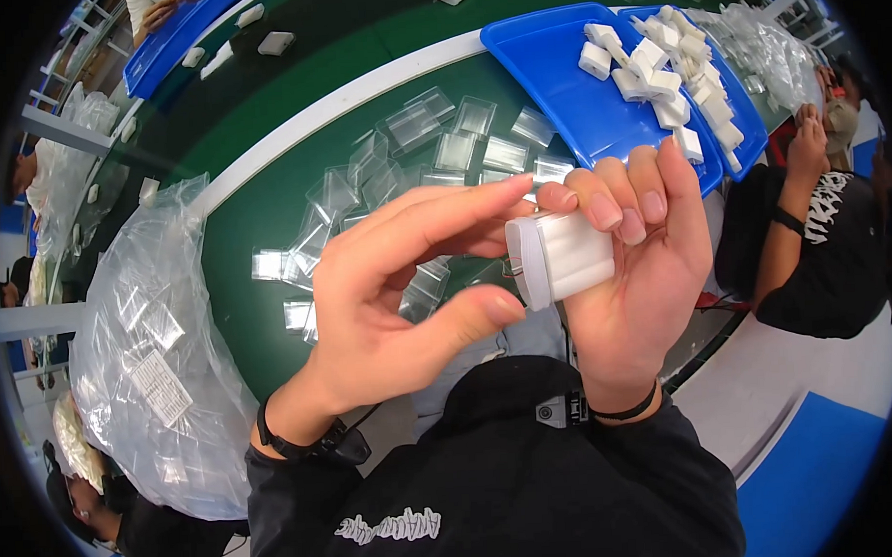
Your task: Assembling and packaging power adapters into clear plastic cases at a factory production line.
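A small white plastic block point(575, 259) with grooved sides and a pale flat end piece lies in my right hand point(651, 232). The right fingers curl over its top, and the palm lies behind it. My left hand point(397, 270) is at the flat end, thumb and fingers apart, with the fingertips close to the block. Whether they touch it I cannot tell. A thin edge or wire-like line shows beside the flat end, too small to name. Behind my hands, several clear plastic boxes point(454, 151) lie scattered on the green work surface point(239, 256).
Two blue trays, one nearer point(547, 69) and one farther right point(750, 121), hold several white blocks point(650, 70). A large clear plastic bag point(155, 387) stands at left. Beyond a white rail point(332, 111), white pieces point(276, 43) lie on a green belt. Co-workers sit at right point(809, 256) and lower left.
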